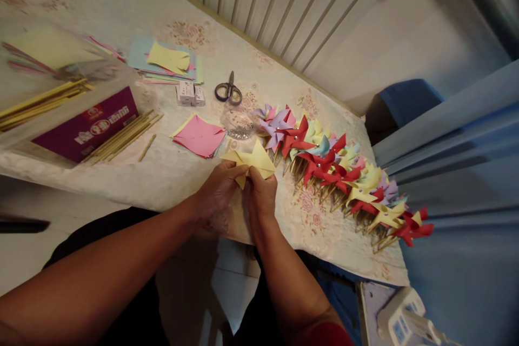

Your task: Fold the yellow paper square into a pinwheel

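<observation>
Between my two hands is a yellow paper pinwheel (259,160), its folded blades pointing outward over the table's near side. My left hand (221,186) pinches it from the left, thumb at the middle. From the right, my right hand (263,190) grips it, its thumb meeting the left one near the centre. Whether a stick or pin is under the paper is hidden by my fingers. Just beyond lie a clear dish of small metal pins (240,128) and a stack of cut paper squares (198,136), pink on top.
Finished pinwheels (320,165) on sticks lie in a long row at right. Scissors (229,91), small boxes (190,94) and coloured paper sheets (168,59) sit further back. At left, a plastic bin (24,146) holds sticks; loose wooden sticks (121,138) lie beside it.
</observation>
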Tool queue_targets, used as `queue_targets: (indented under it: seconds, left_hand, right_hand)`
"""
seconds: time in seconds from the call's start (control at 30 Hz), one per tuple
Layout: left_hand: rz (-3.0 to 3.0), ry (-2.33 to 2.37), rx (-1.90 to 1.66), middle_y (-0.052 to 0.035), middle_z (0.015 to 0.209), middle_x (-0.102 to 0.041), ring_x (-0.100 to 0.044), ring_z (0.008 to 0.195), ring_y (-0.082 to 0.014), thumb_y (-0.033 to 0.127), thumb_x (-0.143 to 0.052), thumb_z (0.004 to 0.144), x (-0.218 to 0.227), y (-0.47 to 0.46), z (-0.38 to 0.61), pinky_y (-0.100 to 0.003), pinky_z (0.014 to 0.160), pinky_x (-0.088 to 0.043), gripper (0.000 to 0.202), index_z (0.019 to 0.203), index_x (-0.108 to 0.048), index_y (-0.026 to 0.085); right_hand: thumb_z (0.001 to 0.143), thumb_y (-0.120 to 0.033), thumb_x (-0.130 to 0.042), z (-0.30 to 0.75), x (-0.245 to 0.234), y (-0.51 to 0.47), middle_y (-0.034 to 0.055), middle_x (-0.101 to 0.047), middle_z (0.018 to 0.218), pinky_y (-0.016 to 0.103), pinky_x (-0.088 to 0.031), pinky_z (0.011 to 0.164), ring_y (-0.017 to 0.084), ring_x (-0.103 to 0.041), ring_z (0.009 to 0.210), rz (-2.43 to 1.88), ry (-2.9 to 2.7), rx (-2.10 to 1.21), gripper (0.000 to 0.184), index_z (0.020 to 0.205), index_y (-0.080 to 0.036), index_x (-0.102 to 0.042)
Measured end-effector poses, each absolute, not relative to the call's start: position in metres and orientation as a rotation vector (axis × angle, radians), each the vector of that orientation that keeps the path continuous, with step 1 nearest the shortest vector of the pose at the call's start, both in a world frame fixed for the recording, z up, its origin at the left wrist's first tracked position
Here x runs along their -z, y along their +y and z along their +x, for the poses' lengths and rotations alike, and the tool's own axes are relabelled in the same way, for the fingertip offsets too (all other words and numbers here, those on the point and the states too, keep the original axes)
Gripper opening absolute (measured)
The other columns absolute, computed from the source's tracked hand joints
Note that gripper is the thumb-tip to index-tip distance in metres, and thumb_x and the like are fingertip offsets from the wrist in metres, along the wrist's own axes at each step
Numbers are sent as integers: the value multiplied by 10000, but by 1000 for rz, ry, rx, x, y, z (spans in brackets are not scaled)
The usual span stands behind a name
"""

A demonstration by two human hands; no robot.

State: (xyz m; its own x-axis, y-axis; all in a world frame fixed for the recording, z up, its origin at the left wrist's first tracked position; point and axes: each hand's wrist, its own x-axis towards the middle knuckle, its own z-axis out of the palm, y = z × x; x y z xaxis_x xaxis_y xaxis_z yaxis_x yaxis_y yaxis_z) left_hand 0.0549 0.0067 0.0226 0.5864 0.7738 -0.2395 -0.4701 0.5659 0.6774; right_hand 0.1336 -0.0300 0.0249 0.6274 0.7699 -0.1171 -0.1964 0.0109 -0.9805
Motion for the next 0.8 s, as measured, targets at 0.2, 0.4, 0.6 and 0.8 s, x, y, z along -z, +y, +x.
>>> queue_targets:
  seconds: [0.2, 0.4, 0.6, 0.8]
  left_hand:
    - [561, 578, -786, 18, 627, -632, -550, 573, -100, 234, -778, 623, -25, 11, 53, -228, 578, -420, 163, 683, -654, 145]
    - [611, 615, -760, -24, 737, -686, -595, 631, -110, 221, -786, 596, -30, 27, 39, -225, 612, -456, 221, 770, -694, 121]
    - [676, 662, -756, -47, 747, -698, -618, 667, -138, 216, -799, 571, -33, 34, 30, -237, 612, -467, 212, 722, -677, 132]
    - [732, 668, -684, -70, 757, -706, -614, 656, -142, 215, -787, 586, -28, 38, 29, -243, 599, -455, 203, 725, -679, 115]
  right_hand:
    - [726, -323, -604, 137, -24, -32, 32, -707, 825, 248, -512, 673, 149, -625, 735, -1417, -608, -817, 255, 907, -156, -671]
    - [745, -333, -683, 158, -29, -40, 18, -694, 929, 250, -514, 748, 146, -634, 821, -1328, -745, -702, 351, 1064, -193, -641]
    - [768, -393, -714, 182, -36, -43, 52, -707, 980, 322, -529, 826, 185, -655, 886, -1244, -989, -797, 426, 1154, -225, -651]
    - [877, -433, -631, 203, -34, -48, 27, -727, 1001, 327, -512, 869, 182, -651, 923, -1317, -1157, -833, 300, 1099, -258, -730]
